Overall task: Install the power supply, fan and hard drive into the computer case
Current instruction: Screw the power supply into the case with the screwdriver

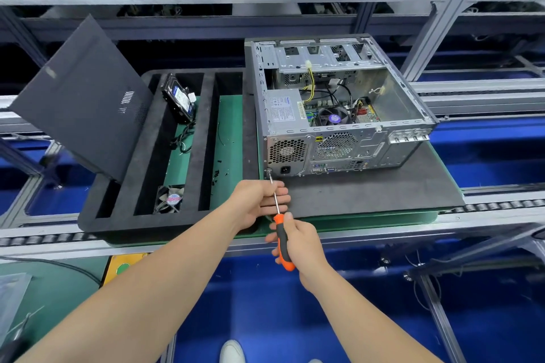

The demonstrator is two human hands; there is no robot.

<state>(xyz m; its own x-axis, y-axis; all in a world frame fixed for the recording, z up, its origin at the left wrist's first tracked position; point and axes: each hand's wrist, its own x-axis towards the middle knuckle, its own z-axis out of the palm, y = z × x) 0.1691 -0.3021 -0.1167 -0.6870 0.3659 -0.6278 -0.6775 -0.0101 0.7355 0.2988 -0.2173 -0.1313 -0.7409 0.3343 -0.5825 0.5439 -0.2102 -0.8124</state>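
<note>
The open metal computer case (395, 124) lies on a dark foam mat, rear panel toward me. The silver power supply (284, 110) sits inside its near left corner. My right hand (300, 242) grips the orange-and-black screwdriver (282, 240), whose tip meets a screw at the rear panel's lower left corner. My left hand (259, 203) curls its fingers round the metal shaft. The hard drive (178, 99) leans in a slot of the black foam tray (141, 156). The fan (171, 199) lies in the same slot, nearer to me.
The case's dark side panel (79, 97) leans at the tray's left. Loose black screws (216, 174) lie on the tray's green floor. A roller conveyor rail (501, 205) runs along the front; aluminium frame posts (442, 18) rise at the back right.
</note>
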